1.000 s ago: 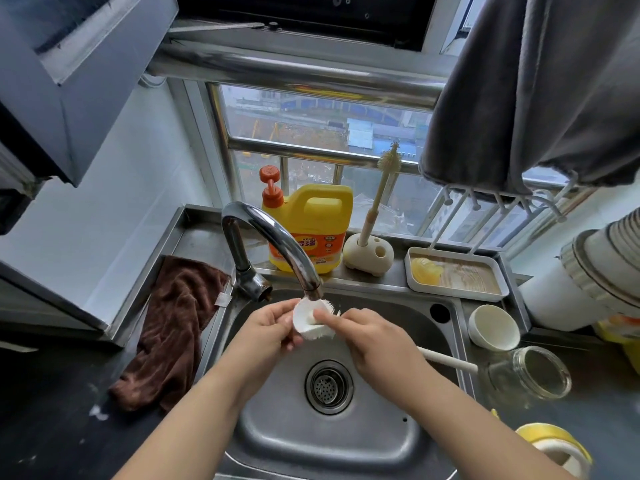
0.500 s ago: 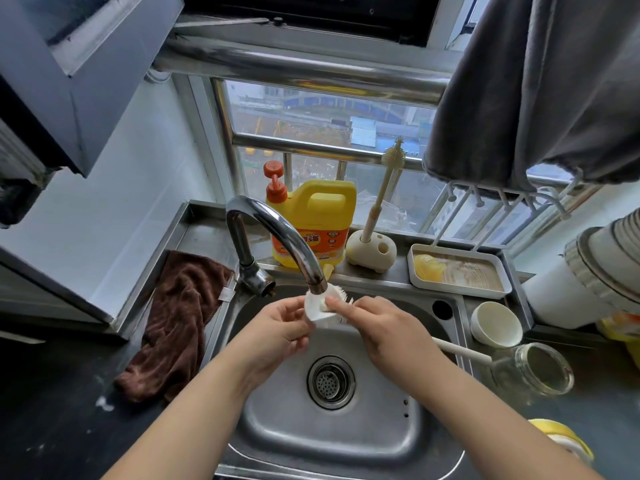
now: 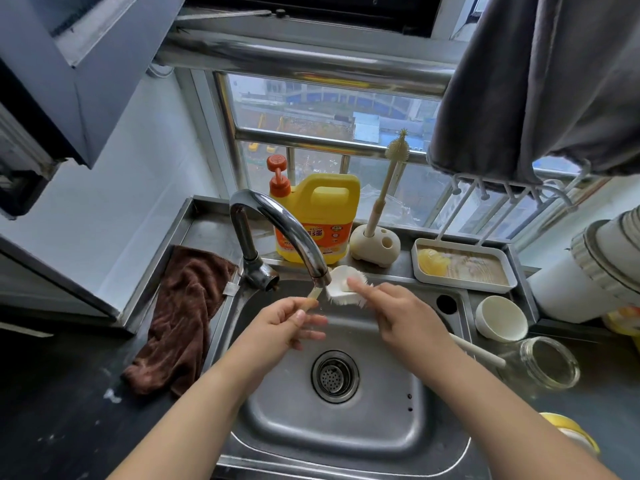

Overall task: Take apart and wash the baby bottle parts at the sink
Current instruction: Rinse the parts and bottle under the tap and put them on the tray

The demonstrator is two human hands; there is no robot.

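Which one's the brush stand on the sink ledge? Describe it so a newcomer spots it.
Start at the steel sink under the window and look along its back ledge, right of the yellow detergent jug. The brush stand sits between that jug and the white tray. It is the only rounded cream lump with holes, and a long thin brush sticks up from it.

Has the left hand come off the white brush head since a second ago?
Yes. The left hand now sits below and left of the faucet spout, pinching a small pale piece; the brush head is with the right hand.
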